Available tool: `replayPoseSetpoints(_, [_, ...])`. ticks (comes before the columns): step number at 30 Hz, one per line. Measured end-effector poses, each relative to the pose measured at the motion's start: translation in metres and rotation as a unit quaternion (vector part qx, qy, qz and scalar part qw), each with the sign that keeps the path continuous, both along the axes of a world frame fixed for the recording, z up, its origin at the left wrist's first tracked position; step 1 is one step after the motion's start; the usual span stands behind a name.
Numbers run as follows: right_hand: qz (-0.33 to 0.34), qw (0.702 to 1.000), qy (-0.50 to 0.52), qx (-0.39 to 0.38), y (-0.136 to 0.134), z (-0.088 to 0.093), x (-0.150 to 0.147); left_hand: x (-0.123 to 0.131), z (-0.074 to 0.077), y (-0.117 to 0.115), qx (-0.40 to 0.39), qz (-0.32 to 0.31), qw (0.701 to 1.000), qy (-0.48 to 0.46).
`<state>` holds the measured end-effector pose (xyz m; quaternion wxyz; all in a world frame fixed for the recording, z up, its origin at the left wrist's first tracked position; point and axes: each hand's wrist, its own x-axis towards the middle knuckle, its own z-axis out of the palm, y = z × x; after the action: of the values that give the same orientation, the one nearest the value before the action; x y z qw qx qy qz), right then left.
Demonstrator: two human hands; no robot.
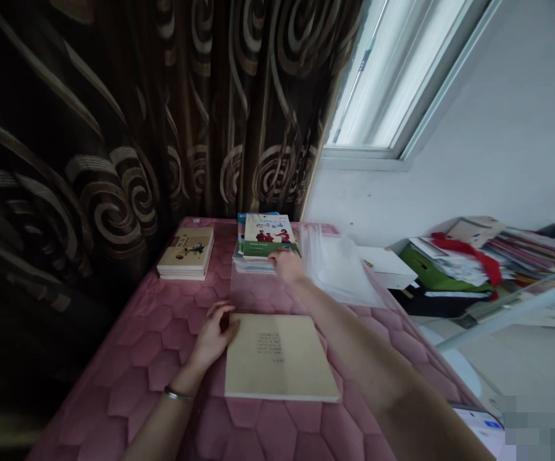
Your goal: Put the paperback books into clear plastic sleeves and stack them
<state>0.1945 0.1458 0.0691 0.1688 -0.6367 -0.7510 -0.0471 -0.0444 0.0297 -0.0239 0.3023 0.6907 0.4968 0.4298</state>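
Tan book (pixel 280 358): cover print too small to read. Right hand (pixel 287 264): fingertips blurred against the green book (pixel 270 235), grip unclear. Lower books (pixel 253 264) beneath it: mostly covered. Plastic sleeves (pixel 337 266): smeared, number unclear. Forearms: cut off at the bottom edge. Mosaic patch (pixel 543 426): blurs the lower right corner.

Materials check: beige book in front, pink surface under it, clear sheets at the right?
Beige book: paper or thin card cover, matte; no glare, plain printed text.
Pink surface: quilted fabric, probably padded; stitched hexagons puff up, with a slight sheen.
Clear sheets: likely thin plastic film, glossy; see-through with whitish glare.
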Motion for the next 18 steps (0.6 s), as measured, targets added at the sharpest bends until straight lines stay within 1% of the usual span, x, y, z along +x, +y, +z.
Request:
replayPoseSetpoints(3, [-0.008, 0.999, 0.025, 0.030, -0.009, 0.006, 0.002, -0.001, -0.001, 0.000, 0.013, 0.003, 1.000, 0.001])
replayPoseSetpoints(5, [0.019, 0.996, 0.076, 0.039, -0.023, 0.007, 0.004, -0.001, -0.002, 0.000, 0.014, 0.002, 1.000, 0.000])
replayPoseSetpoints(8, [0.122, 0.976, 0.180, 0.004, -0.057, 0.002, 0.010, 0.000, -0.001, 0.000, 0.008, 0.003, 1.000, -0.004])
replayPoseSetpoints(10, [0.200, 0.954, 0.217, -0.053, -0.088, -0.005, 0.016, 0.000, -0.001, 0.000, 0.003, 0.007, 1.000, -0.007])
replayPoseSetpoints(12, [0.259, 0.937, 0.219, -0.088, -0.122, -0.012, 0.024, 0.000, -0.001, 0.000, 0.002, 0.007, 1.000, -0.012])
replayPoseSetpoints(14, [0.292, 0.929, 0.192, -0.119, -0.154, -0.017, 0.032, 0.000, -0.001, 0.001, 0.002, 0.004, 1.000, -0.021])
replayPoseSetpoints(15, [0.297, 0.928, 0.175, -0.140, -0.168, -0.019, 0.036, 0.000, -0.002, 0.001, 0.001, 0.002, 1.000, -0.026])
replayPoseSetpoints(16, [0.288, 0.930, 0.160, -0.164, -0.179, -0.020, 0.040, 0.000, -0.003, 0.002, -0.001, 0.001, 1.000, -0.029])
replayPoseSetpoints(18, [0.270, 0.930, 0.128, -0.215, -0.196, -0.024, 0.045, -0.001, -0.005, 0.003, -0.001, -0.002, 0.999, -0.032])
